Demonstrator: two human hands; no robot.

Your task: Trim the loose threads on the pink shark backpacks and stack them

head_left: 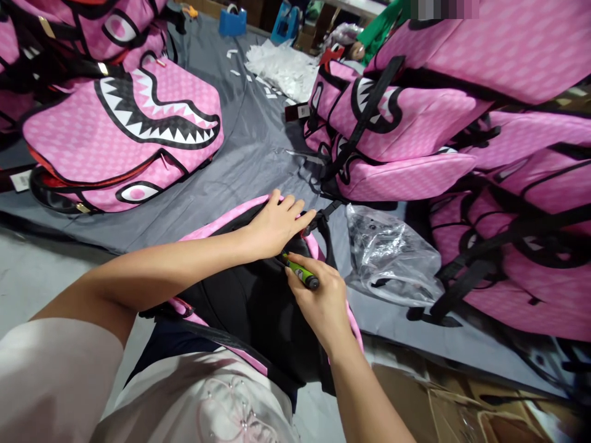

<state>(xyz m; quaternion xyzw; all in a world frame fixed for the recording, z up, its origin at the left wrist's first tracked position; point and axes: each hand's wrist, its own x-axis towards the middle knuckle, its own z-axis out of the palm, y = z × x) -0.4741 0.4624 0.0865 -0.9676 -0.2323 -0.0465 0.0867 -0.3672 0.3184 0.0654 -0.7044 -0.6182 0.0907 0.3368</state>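
A pink and black backpack (pixel 249 301) lies in front of me at the table's edge, its black side facing up. My left hand (pixel 278 224) rests on its upper part, fingers spread near the pink rim and a black strap buckle (pixel 318 221). In my right hand (pixel 323 295) is a green marker pen (pixel 302 272) with a dark end. The pen points up and left, its tip at the black fabric just below my left hand. Whether the tip touches the fabric I cannot tell.
Pink backpacks with shark-mouth prints lie at the left (pixel 152 123) and are piled at the right (pixel 415 123). A clear plastic bag (pixel 392 252) sits beside my backpack. White paper pieces (pixel 284 67) and a blue tape dispenser (pixel 232 21) are farther back. Cardboard (pixel 415 394) is lower right.
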